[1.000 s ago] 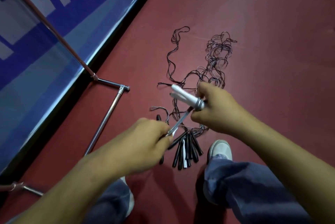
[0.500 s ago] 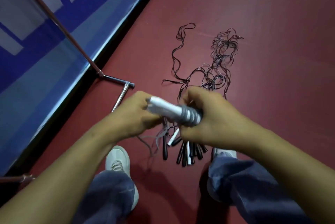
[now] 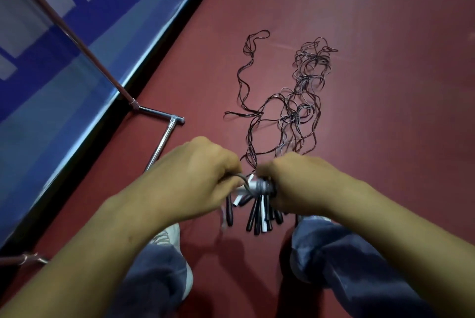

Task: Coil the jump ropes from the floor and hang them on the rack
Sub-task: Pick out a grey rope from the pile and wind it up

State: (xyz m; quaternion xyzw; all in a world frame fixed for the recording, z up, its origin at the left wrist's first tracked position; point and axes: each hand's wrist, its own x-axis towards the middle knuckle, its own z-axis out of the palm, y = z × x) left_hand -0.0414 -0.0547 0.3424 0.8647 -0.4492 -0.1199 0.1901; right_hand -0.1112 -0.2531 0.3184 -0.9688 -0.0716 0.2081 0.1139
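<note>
– Both hands meet at the lower centre of the frame. The left hand [image 3: 195, 181] and the right hand [image 3: 298, 184] have their fingers curled in, with the knuckles nearly touching.

– Holding what?

– The white-handled jump rope [image 3: 257, 186]. The right hand grips the end where grey cord is wound round the pale handles. The left hand closes on the other end, and a small cord loop [image 3: 243, 178] arcs out between the two fists.

– How do the left fingertips sit on it?

– I cannot tell. They are tucked under the hand and blurred.

– And the other ropes?

– They are down on the red floor [image 3: 385, 86]. A bunch of black handles [image 3: 254, 217], with a white one or two among them, lies just below the hands, between the person's feet. Thin dark cords run up from there into a tangle [image 3: 305, 91] right of centre in the upper half. One separate strand [image 3: 248, 65] snakes up just left of the tangle and ends in a narrow loop.

– Where is the rack?

– It is left of centre. The chrome base tube [image 3: 165, 137] runs from beside the left hand up to a corner joint. A slanted pole [image 3: 77, 43] climbs from the base toward the upper left corner, across the blue panel [image 3: 51, 101].

– Anything at the bottom edge?

– Two jeans legs [image 3: 347, 266] and a pale shoe [image 3: 167, 238], well apart from the tangle.
</note>
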